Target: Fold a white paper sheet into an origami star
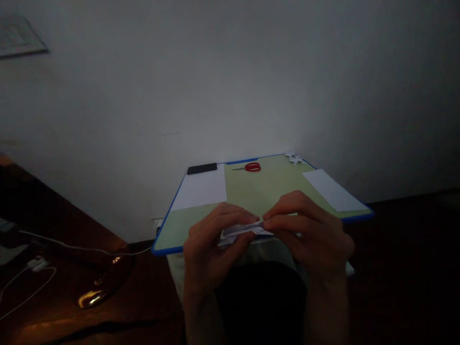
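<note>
A folded piece of white paper (235, 231) with small dark marks is held up over the near edge of a light green board with a blue rim (168, 250). My left hand (213, 247) pinches its left part between thumb and fingers. At the paper's right end, my right hand (311, 232) closes its fingertips on it, close to the left fingertips. Part of the paper is hidden behind the fingers, and the dim light blurs its folds.
On the board lie red-handled scissors (251, 166), a dark flat rectangular object (201, 168) on a white sheet (201, 189), another white sheet (336, 189) at right, and paper scraps (295, 158). A wall (230, 86) stands behind. White cables (82, 248) run at left.
</note>
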Tool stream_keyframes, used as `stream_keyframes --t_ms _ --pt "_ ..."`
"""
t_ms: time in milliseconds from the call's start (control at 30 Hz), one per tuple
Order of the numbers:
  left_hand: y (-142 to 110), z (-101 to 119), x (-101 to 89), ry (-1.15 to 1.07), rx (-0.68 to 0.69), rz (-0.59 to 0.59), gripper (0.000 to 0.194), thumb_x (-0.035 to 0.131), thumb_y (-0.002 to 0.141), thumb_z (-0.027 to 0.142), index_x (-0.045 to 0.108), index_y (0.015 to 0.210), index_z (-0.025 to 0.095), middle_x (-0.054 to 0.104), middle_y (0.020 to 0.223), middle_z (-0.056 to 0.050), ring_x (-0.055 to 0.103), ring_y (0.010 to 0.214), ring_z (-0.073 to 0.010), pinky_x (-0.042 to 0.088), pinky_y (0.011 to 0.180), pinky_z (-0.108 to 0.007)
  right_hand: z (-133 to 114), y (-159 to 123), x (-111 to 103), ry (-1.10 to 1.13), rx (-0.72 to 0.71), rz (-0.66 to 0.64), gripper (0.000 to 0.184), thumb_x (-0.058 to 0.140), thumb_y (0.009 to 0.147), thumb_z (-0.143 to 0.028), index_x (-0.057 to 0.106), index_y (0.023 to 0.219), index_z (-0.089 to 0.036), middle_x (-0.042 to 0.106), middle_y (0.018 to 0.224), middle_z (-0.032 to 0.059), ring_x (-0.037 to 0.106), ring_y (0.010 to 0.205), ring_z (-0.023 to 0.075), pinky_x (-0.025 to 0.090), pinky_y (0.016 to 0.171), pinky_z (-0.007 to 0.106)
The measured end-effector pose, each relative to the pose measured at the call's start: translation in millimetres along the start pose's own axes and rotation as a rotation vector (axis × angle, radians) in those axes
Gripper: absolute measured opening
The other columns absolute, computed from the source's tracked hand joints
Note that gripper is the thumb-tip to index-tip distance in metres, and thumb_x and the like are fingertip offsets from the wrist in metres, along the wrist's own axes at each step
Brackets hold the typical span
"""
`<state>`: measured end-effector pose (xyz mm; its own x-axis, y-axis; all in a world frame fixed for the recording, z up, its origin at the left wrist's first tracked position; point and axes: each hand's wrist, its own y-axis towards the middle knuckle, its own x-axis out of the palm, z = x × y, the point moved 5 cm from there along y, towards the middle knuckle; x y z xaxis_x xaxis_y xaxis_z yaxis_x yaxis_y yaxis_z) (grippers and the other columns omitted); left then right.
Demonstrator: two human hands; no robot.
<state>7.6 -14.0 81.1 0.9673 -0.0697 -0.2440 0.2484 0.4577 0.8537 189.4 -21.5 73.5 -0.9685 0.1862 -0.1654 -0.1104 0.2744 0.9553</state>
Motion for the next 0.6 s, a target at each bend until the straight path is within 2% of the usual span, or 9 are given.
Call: stream_keyframes --t_ms 300,467,600 --pt "4.7 0.8 -2.1 0.039 0.04 0.024 0.032 0.078 0.087 -0.002 0.077 0.112 0.018 0.079 0.102 -0.006 0.074 0.093 -0.0192 0.06 0.078 -0.033 3.0 4.5 8.3 -0.052 -0.002 0.059 0.02 0.077 0.092 -0.004 0.078 0.103 -0.02 0.073 0.092 0.0018 0.067 0.086 0.0169 0.055 0.075 0.035" --pt "7.9 3.0 -2.3 -0.016 0.086 0.072 0.024 0.078 0.089 0.005 0.077 0.108 0.019 0.08 0.1 -0.006 0.075 0.093 -0.0209 0.061 0.08 -0.036 7.0 4.5 7.7 0.047 0.006 0.178 0.033 0.083 0.088 -0.009 0.08 0.116 -0.027 0.073 0.095 0.0016 0.069 0.084 0.0185 0.058 0.071 0.036" --pt "9.9 4.7 0.5 -0.039 0.109 0.057 0.02 0.076 0.091 0.009 0.078 0.108 0.021 0.08 0.098 -0.006 0.075 0.091 -0.0213 0.062 0.079 -0.038 7.6 4.4 6.6 0.09 0.0 0.136 0.038 0.083 0.087 -0.011 0.081 0.12 -0.031 0.074 0.093 0.0017 0.068 0.081 0.0188 0.058 0.068 0.037"
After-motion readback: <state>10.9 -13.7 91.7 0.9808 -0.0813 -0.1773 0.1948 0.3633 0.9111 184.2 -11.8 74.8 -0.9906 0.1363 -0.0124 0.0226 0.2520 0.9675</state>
